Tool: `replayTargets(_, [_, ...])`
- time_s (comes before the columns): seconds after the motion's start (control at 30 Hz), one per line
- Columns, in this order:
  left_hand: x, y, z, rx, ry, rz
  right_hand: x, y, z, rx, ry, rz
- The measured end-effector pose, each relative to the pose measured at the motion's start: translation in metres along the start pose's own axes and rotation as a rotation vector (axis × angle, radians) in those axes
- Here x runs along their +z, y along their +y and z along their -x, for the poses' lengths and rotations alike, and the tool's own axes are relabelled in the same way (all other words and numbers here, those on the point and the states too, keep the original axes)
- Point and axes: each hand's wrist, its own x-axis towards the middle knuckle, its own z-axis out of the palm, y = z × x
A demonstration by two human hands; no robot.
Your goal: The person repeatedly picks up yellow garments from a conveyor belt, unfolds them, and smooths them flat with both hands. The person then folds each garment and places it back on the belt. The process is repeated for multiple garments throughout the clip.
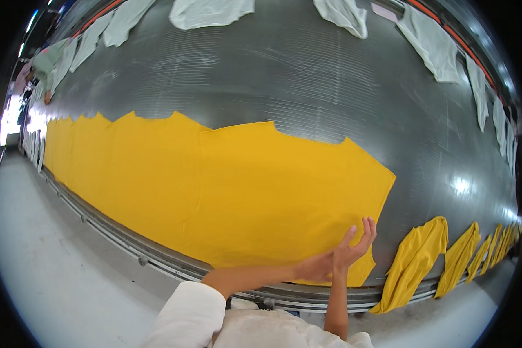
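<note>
A yellow cut fabric panel [267,191] lies flat and mostly smooth in front of me, with a slanted corner and a curved cutout at its right end. My right hand [354,246] is raised over the panel's near right part, fingers stretched and apart, holding nothing. My left hand [317,267] reaches across from the left, close to the near edge of the fabric. It meets or passes behind my right wrist, which hides its fingers. Whether either hand touches the cloth is unclear.
More yellow panels [122,156] continue leftward in a row along the dark metal table [238,75]. Yellow pieces [414,261] drape over the near edge at right. White pieces [211,13] hang along the far side. A person [47,61] bends over the table at far left.
</note>
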Motion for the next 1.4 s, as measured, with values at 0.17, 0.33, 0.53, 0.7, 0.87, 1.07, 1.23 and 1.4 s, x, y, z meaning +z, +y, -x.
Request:
replayTargets(0.17, [0.058,0.018,0.091,0.19,0.096,-0.263,0.023,-0.043,-0.017,-0.153,-0.098,-0.129])
replayTargets(0.33, [-0.111,0.017,0.15,-0.238,0.913,-0.545,0.058,-0.064,-0.045,-0.248,-0.359,-0.122])
replayTargets(0.53, [-0.34,-0.015,0.187,-0.635,1.622,-0.5,0.155,-0.112,-0.086,-0.418,-0.428,-0.077])
replayTargets(0.7, [-0.364,-0.04,0.18,-0.783,1.405,-0.826,0.216,-0.145,-0.087,-0.642,-0.253,0.172])
replayTargets(0.87, [-0.352,-0.019,0.163,-0.469,1.46,-0.478,0.221,-0.147,-0.083,-0.551,-0.359,0.058])
replayTargets(1.07, [-0.328,-0.005,0.166,-0.148,1.371,-0.698,0.225,-0.161,-0.108,-0.469,-0.323,-0.109])
replayTargets(1.23, [-0.347,-0.007,0.167,-0.377,1.484,-0.588,0.222,-0.15,-0.125,-0.439,-0.343,-0.204])
replayTargets(1.4, [-0.365,-0.031,0.181,-0.564,1.348,-0.678,0.224,-0.156,-0.132,-0.475,-0.438,-0.017])
